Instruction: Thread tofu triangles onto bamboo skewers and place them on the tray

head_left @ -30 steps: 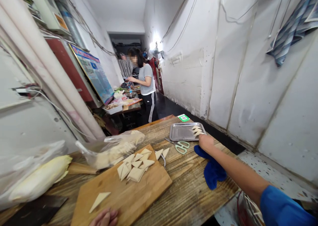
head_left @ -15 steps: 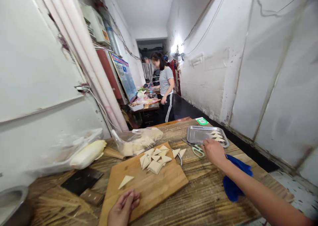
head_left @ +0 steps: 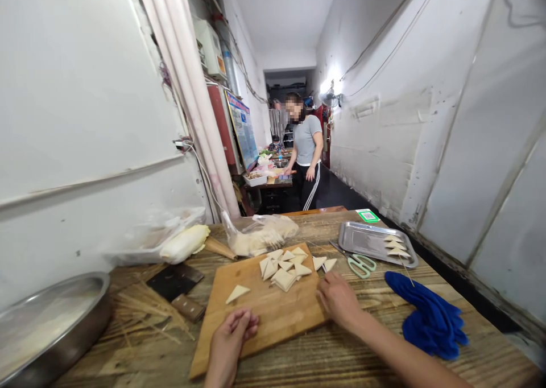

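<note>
My left hand (head_left: 232, 332) rests on the near part of the wooden cutting board (head_left: 256, 311), fingers curled, just below a single tofu triangle (head_left: 237, 293). My right hand (head_left: 336, 298) lies at the board's right edge, fingers bent, with nothing visible in it. A pile of tofu triangles (head_left: 285, 268) sits at the board's far end, two more triangles (head_left: 323, 263) lying just off it. A steel tray (head_left: 375, 243) to the right holds a few triangles (head_left: 396, 246).
Green-handled scissors (head_left: 360, 264) and a blue cloth (head_left: 430, 314) lie right of the board. A cleaver (head_left: 179, 288), bamboo skewers (head_left: 136, 314), a large steel bowl (head_left: 46, 325), a cabbage (head_left: 183, 243) and a plastic bag (head_left: 260, 234) are at left and behind. A person (head_left: 307, 149) stands down the corridor.
My right hand has drawn back from the steel tray to the right edge of the board. The view has swung left, showing the bowl and skewers. My left hand stays on the board.
</note>
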Demonstrator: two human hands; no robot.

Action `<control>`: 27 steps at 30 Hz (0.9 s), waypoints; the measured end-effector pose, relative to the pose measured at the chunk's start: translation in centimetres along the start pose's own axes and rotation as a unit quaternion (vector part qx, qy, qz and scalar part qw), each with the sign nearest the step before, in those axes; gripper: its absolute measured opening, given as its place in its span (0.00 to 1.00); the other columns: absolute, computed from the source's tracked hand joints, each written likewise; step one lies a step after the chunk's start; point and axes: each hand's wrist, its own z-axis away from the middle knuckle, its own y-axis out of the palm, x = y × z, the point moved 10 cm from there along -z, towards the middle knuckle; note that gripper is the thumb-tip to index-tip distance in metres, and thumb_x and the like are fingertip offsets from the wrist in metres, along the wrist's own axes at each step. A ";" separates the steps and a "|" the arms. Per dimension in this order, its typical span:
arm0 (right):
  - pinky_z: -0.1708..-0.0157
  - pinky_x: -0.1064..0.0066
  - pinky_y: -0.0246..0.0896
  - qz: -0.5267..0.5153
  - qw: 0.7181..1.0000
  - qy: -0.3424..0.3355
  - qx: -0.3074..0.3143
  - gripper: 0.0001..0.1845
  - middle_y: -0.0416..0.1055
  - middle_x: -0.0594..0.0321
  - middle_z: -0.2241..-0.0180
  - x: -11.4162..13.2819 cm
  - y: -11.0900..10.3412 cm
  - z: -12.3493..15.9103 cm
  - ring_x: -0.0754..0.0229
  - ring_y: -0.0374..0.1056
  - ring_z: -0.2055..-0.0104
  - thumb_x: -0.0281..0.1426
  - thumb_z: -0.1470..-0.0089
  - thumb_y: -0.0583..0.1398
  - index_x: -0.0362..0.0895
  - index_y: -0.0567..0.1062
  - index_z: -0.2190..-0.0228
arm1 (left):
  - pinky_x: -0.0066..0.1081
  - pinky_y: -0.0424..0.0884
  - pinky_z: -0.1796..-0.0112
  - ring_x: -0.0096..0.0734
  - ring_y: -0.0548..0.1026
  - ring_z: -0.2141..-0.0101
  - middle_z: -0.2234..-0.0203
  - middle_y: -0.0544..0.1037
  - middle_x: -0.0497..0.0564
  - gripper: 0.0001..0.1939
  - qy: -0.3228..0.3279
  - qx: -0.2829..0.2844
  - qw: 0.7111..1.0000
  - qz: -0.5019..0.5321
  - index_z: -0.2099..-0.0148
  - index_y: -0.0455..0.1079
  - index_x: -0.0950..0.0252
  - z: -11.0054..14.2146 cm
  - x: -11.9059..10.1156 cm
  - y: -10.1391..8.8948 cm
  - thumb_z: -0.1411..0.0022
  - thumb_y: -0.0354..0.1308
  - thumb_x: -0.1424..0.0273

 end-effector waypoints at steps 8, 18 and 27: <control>0.60 0.71 0.53 0.017 0.999 0.014 0.032 0.10 0.69 0.55 0.63 -0.5 0.4 -1.8 0.56 0.62 0.58 0.30 0.47 0.53 0.42 0.74 0.69 | 0.28 0.73 0.70 0.33 0.76 0.72 0.75 0.77 0.55 0.21 -0.009 0.017 1.000 0.011 0.69 0.71 0.71 0.4 -0.4 0.5 0.64 0.68 0.62; 0.59 0.61 0.63 0.040 0.982 0.126 0.132 0.14 0.67 0.58 0.56 -12.1 2.5 -8.2 0.59 0.66 0.58 0.35 0.43 0.55 0.41 0.69 0.57 | 0.27 0.71 0.69 0.29 0.74 0.74 0.75 0.77 0.54 0.19 0.013 0.004 0.999 -0.042 0.70 0.71 0.71 0.6 -0.6 0.0 0.61 0.66 0.60; 0.62 0.71 0.58 0.028 0.987 0.081 0.138 0.26 0.71 0.52 0.63 -8.1 2.1 -10.0 0.58 0.68 0.59 0.32 0.37 0.41 0.34 0.75 0.65 | 0.28 0.69 0.70 0.29 0.72 0.76 0.76 0.76 0.53 0.20 0.091 -0.037 0.990 -0.097 0.74 0.70 0.69 1.3 -2.4 -0.4 0.50 0.56 0.55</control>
